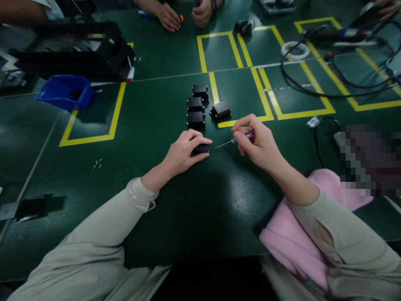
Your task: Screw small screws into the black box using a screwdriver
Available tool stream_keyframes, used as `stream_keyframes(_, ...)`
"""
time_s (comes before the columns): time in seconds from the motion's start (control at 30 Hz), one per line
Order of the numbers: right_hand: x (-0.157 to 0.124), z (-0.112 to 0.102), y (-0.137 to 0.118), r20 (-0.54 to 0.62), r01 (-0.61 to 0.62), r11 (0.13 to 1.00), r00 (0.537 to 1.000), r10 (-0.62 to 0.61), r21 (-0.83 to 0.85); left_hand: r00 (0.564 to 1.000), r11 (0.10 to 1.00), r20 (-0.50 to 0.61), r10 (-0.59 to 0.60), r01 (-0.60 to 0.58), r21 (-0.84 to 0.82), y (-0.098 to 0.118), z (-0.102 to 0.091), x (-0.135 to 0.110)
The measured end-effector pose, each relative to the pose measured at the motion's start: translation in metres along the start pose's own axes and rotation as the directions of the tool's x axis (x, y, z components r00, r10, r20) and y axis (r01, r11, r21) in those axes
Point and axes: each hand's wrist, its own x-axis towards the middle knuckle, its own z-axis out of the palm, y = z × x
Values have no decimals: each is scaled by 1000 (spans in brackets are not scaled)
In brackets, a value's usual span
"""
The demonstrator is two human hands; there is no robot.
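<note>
My left hand (184, 151) is closed around a small black box (201, 149), pressing it to the green table. In my right hand (255, 140) is a screwdriver (225, 144) with a clear purplish handle and a thin metal shaft. Its tip meets the right side of the held box, at or very near a screw there. Just beyond stand similar black boxes with bright screws at their edges: a column with a near one (196, 120), a middle one (195, 103) and a far one (200, 91). Another black box (221, 110) sits to their right, slightly turned.
Several small screws (97, 163) lie at the left. A blue bin (67, 93) and black trays (75, 50) stand at the back left. Pink cloth (291, 238) is under my right forearm. Cables (291, 79) coil at the right. Another person's hands (171, 17) rest across the table.
</note>
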Motion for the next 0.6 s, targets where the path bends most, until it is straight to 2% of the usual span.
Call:
stream_keyframes(0.3, 0, -1, -1, 26, -13, 1000, 1000, 13, -21, 1000, 1000, 0, 7, -7, 1, 1, -1, 0)
stream_keyframes(0.47, 1, -1, 0, 8, 57, 998, 998, -57, -31, 1000, 1000, -13, 22, -22, 0, -1, 1, 1)
stream_keyframes(0.6, 1, -1, 0, 24, 11, 1000, 1000, -10, -17, 1000, 1000, -15, 25, -25, 0, -1, 1, 0)
